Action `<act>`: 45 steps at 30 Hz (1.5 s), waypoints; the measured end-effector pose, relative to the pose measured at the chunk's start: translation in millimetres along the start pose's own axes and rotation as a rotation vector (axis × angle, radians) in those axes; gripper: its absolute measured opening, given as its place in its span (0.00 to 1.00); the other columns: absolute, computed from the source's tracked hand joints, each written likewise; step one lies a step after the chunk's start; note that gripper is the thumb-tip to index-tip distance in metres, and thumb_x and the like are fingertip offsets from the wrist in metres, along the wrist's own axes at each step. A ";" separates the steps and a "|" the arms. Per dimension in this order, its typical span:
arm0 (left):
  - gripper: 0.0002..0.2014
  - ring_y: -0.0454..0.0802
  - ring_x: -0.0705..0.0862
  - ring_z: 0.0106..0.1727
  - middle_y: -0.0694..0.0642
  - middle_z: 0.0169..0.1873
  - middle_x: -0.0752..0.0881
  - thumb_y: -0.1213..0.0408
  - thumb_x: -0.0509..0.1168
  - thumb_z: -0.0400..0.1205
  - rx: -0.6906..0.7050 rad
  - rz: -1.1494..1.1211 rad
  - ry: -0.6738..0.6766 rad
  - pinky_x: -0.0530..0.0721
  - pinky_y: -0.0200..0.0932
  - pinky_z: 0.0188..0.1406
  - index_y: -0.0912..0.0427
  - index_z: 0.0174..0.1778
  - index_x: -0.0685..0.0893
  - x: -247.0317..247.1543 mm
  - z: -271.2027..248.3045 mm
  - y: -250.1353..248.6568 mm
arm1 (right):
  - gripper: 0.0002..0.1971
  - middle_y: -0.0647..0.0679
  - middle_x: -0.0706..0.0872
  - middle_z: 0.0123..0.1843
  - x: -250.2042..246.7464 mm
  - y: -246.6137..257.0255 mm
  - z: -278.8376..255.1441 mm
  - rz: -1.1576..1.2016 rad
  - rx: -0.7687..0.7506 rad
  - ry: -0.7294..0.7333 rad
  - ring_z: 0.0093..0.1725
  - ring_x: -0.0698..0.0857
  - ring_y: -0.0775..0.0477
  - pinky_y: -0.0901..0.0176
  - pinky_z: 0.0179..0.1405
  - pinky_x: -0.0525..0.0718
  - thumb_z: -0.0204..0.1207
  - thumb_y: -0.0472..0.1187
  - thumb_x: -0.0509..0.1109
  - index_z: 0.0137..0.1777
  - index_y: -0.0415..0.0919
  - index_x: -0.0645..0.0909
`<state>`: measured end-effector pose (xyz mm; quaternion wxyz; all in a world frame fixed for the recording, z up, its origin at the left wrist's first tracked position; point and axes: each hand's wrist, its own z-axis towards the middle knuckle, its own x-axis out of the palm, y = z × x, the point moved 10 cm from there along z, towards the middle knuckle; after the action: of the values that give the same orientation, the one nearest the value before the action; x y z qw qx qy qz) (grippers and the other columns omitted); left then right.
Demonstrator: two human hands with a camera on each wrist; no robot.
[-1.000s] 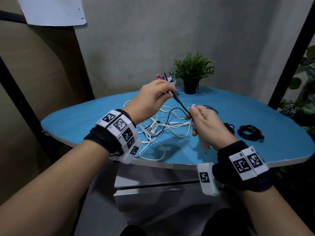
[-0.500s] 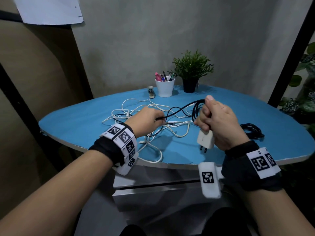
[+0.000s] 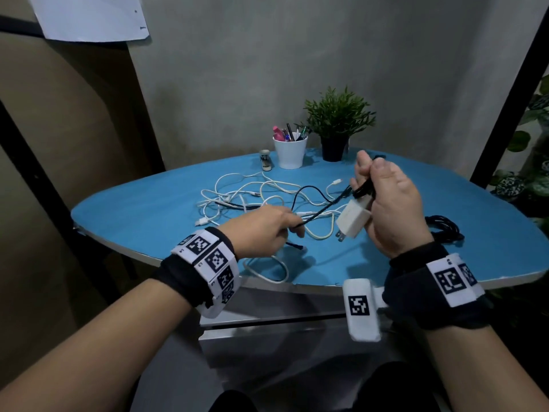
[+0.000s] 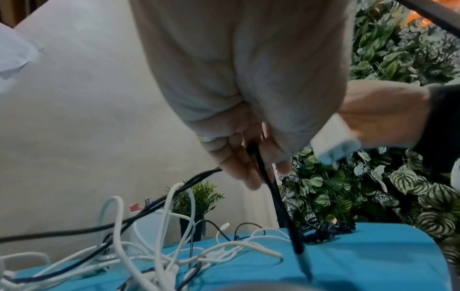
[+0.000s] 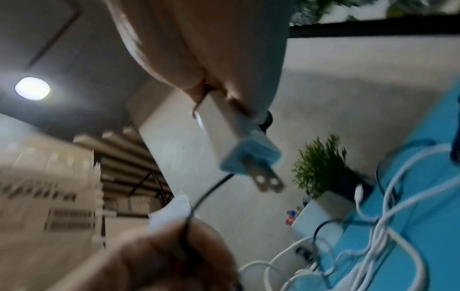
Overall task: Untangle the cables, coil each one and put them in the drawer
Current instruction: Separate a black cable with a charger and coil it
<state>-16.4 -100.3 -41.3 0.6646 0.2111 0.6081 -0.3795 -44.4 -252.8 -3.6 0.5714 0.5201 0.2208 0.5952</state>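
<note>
A tangle of white cables lies on the blue table, with a thin black cable running through it. My left hand pinches the black cable near its free end; the left wrist view shows the cable running between the fingers. My right hand grips looped turns of the black cable together with a white plug adapter, prongs pointing down. The adapter shows in the right wrist view. A coiled black cable lies on the table behind my right wrist.
A white cup of pens, a small potted plant and a stapler stand at the table's far edge. Below the table's front edge is a grey drawer unit. Leafy plants stand at the right.
My left hand has drawn back toward me along the black cable, which now hangs taut between the hands. My right hand has risen and tilted, with the adapter still in it.
</note>
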 end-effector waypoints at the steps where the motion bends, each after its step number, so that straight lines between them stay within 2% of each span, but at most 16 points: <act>1: 0.17 0.39 0.74 0.46 0.43 0.44 0.77 0.75 0.55 0.79 0.028 -0.023 -0.056 0.72 0.33 0.50 0.55 0.56 0.84 -8.3 -0.7 -5.1 | 0.14 0.42 0.85 0.58 1.8 3.1 -0.6 -0.223 -0.051 0.021 0.51 0.83 0.63 0.61 0.53 0.73 0.86 0.45 0.56 0.39 0.46 0.75; 3: 0.17 0.41 0.76 0.45 0.43 0.43 0.78 0.77 0.55 0.77 0.087 -0.073 -0.161 0.73 0.33 0.50 0.59 0.55 0.83 -24.4 -0.9 -12.1 | 0.13 0.52 0.85 0.45 11.7 -0.7 -2.4 -0.638 -0.102 0.111 0.44 0.82 0.58 0.55 0.47 0.75 0.86 0.47 0.55 0.42 0.46 0.75; 5: 0.17 0.43 0.79 0.47 0.47 0.45 0.82 0.77 0.55 0.75 0.141 -0.109 -0.268 0.75 0.31 0.50 0.62 0.55 0.83 -39.2 -0.7 -15.9 | 0.12 0.49 0.86 0.46 23.7 -13.0 -6.1 -0.858 -0.082 0.236 0.46 0.84 0.46 0.48 0.45 0.80 0.86 0.47 0.54 0.47 0.41 0.74; 8: 0.19 0.40 0.81 0.46 0.47 0.45 0.81 0.80 0.55 0.75 0.153 -0.222 -0.408 0.74 0.22 0.48 0.64 0.56 0.83 -57.6 0.4 -13.5 | 0.11 0.49 0.87 0.39 34.0 -21.3 -11.8 -0.928 -0.050 0.336 0.41 0.85 0.46 0.56 0.39 0.78 0.86 0.45 0.53 0.46 0.40 0.72; 11: 0.13 0.37 0.81 0.48 0.50 0.49 0.84 0.71 0.61 0.81 0.111 -0.302 -0.489 0.75 0.24 0.50 0.62 0.60 0.82 -69.0 2.9 -5.1 | 0.14 0.47 0.79 0.29 37.6 -18.9 -13.3 -0.877 -0.064 0.349 0.32 0.79 0.45 0.49 0.36 0.76 0.85 0.48 0.55 0.40 0.45 0.73; 14: 0.19 0.40 0.83 0.56 0.51 0.62 0.79 0.58 0.60 0.82 0.017 -0.460 -0.403 0.78 0.34 0.60 0.52 0.70 0.73 -62.1 9.2 8.2 | 0.18 0.49 0.75 0.25 40.3 -20.2 -12.2 -0.849 -0.067 0.369 0.26 0.74 0.48 0.46 0.29 0.74 0.82 0.52 0.61 0.37 0.40 0.75; 17: 0.21 0.41 0.80 0.64 0.53 0.69 0.72 0.60 0.58 0.84 -0.074 -0.523 -0.316 0.75 0.39 0.65 0.48 0.74 0.65 -50.4 10.5 19.5 | 0.16 0.50 0.76 0.26 25.4 -18.8 -2.1 -0.806 -0.064 0.246 0.26 0.73 0.51 0.53 0.32 0.71 0.81 0.49 0.62 0.33 0.42 0.77; 19: 0.23 0.45 0.78 0.66 0.54 0.72 0.71 0.63 0.58 0.84 -0.149 -0.448 -0.243 0.76 0.44 0.66 0.50 0.75 0.63 -40.8 11.3 28.7 | 0.16 0.44 0.76 0.30 11.5 -19.2 2.6 -0.671 -0.014 0.158 0.27 0.72 0.47 0.48 0.34 0.71 0.80 0.50 0.62 0.33 0.44 0.76; 21: 0.24 0.50 0.78 0.67 0.56 0.72 0.74 0.62 0.60 0.83 -0.241 -0.267 -0.130 0.77 0.51 0.66 0.50 0.76 0.63 -27.1 12.0 41.0 | 0.16 0.48 0.74 0.27 4.6 -17.9 3.9 -0.505 0.020 0.115 0.24 0.70 0.51 0.50 0.31 0.70 0.83 0.47 0.60 0.34 0.43 0.74; 23: 0.25 0.55 0.78 0.65 0.58 0.69 0.78 0.61 0.60 0.83 -0.318 -0.103 -0.028 0.77 0.49 0.63 0.50 0.76 0.63 -14.0 11.3 54.1 | 0.15 0.58 0.72 0.20 4.1 -11.2 3.0 -0.343 0.028 0.090 0.21 0.67 0.57 0.58 0.28 0.69 0.85 0.43 0.58 0.35 0.41 0.72; 27: 0.25 0.58 0.75 0.68 0.59 0.71 0.76 0.60 0.60 0.83 -0.398 0.038 0.115 0.72 0.46 0.61 0.54 0.76 0.63 0.4 9.9 69.5 | 0.15 0.58 0.68 0.17 4.3 7.5 3.3 -0.152 -0.033 0.054 0.19 0.66 0.58 0.61 0.29 0.70 0.86 0.42 0.56 0.36 0.41 0.69; 32: 0.25 0.58 0.71 0.73 0.58 0.75 0.69 0.59 0.59 0.84 -0.466 0.096 0.174 0.69 0.49 0.70 0.56 0.77 0.64 2.8 11.8 90.0 | 0.16 0.57 0.67 0.17 -7.5 24.9 6.8 0.038 -0.138 -0.059 0.18 0.68 0.56 0.64 0.27 0.75 0.87 0.41 0.54 0.35 0.41 0.68; 38: 0.26 0.64 0.69 0.74 0.63 0.79 0.56 0.53 0.53 0.86 -0.669 0.226 0.238 0.69 0.57 0.70 0.56 0.79 0.61 -9.9 3.9 123.1 | 0.16 0.55 0.67 0.17 -17.8 31.2 7.8 0.089 -0.179 -0.103 0.19 0.73 0.54 0.58 0.32 0.79 0.87 0.42 0.53 0.36 0.42 0.67; 40: 0.28 0.65 0.66 0.76 0.65 0.80 0.53 0.52 0.54 0.86 -0.716 0.209 0.178 0.67 0.58 0.71 0.57 0.80 0.58 -16.2 1.6 130.3 | 0.16 0.55 0.67 0.16 -15.0 28.2 8.1 0.032 -0.159 -0.065 0.19 0.71 0.54 0.58 0.33 0.78 0.87 0.42 0.54 0.36 0.42 0.68; 43: 0.29 0.69 0.65 0.76 0.68 0.81 0.46 0.55 0.54 0.86 -0.754 0.013 -0.045 0.65 0.57 0.72 0.61 0.80 0.52 -32.9 2.7 139.9 | 0.16 0.56 0.66 0.16 -11.9 18.7 6.3 -0.068 -0.096 -0.027 0.19 0.68 0.54 0.62 0.31 0.77 0.86 0.42 0.55 0.35 0.42 0.69; 45: 0.26 0.70 0.68 0.74 0.72 0.78 0.54 0.58 0.54 0.86 -0.773 -0.115 -0.199 0.67 0.55 0.70 0.64 0.78 0.56 -53.0 3.1 148.1 | 0.16 0.57 0.66 0.16 -13.9 14.0 6.4 -0.122 -0.069 -0.034 0.19 0.67 0.55 0.61 0.29 0.74 0.86 0.42 0.55 0.35 0.42 0.69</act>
<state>99.8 2.7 -16.2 0.7285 -0.1264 0.6493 -0.1780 -47.9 -271.0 5.6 0.6281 0.4956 0.2216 0.5575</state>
